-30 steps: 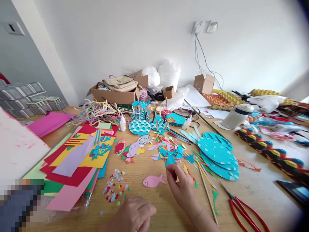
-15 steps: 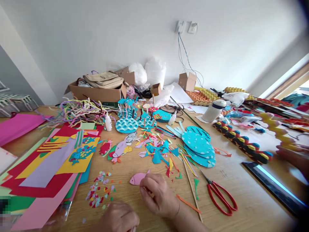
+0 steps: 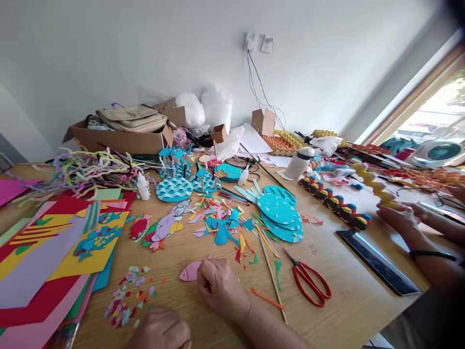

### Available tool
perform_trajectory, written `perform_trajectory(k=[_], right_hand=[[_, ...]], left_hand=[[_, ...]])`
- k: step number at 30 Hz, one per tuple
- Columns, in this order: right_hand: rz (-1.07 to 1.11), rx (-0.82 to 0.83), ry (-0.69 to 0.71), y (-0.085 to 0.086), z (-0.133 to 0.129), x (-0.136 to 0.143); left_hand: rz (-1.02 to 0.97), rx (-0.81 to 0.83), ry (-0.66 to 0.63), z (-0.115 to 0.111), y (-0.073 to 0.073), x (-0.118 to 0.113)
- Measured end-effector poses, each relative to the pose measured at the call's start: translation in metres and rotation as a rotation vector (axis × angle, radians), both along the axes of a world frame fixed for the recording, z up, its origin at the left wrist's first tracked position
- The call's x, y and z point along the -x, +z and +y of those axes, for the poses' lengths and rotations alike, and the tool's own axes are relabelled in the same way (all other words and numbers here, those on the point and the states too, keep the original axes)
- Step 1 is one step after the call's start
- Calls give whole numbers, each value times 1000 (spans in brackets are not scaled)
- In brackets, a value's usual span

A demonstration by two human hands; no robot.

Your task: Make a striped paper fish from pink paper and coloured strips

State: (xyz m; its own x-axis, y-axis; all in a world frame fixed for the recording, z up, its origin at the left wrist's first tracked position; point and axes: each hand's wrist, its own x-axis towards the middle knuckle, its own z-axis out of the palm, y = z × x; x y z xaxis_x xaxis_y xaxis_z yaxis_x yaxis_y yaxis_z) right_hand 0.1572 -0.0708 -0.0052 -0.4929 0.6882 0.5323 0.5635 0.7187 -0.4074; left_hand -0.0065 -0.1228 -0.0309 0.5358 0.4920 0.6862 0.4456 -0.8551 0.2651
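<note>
A pink paper fish (image 3: 189, 272) with a drawn eye and gill line lies on the wooden table. My right hand (image 3: 222, 289) rests over its right part, fingers curled tightly; anything between them is hidden. Near the bottom edge is my left hand (image 3: 160, 330), also closed, its fingertips out of sight. Small coloured paper bits (image 3: 127, 300) lie scattered just beyond my left hand. Farther off sit a lilac paper fish (image 3: 165, 227) and a red paper fish (image 3: 140, 227). Red-handled scissors (image 3: 308, 283) and a thin wooden stick (image 3: 271, 274) lie right of my right hand.
Stacked coloured paper (image 3: 47, 295) covers the left side. Paper scraps (image 3: 221, 225), blue paper ovals (image 3: 279, 213) and a glue bottle (image 3: 143, 186) lie beyond. At right, another person's hands (image 3: 399, 220) hold a yellow wavy strip (image 3: 374, 186) near a dark tablet-like slab (image 3: 378, 261).
The view has turned right, so the table's contents sit farther left. My right hand's fingers have curled in more over the fish. More of the other person's hands and arms shows.
</note>
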Motion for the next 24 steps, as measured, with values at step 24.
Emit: perform_trajectory(k=[24], right_hand=[[11, 35, -19, 1, 7, -5]], left_hand=[[180, 77, 22, -3, 14, 0]])
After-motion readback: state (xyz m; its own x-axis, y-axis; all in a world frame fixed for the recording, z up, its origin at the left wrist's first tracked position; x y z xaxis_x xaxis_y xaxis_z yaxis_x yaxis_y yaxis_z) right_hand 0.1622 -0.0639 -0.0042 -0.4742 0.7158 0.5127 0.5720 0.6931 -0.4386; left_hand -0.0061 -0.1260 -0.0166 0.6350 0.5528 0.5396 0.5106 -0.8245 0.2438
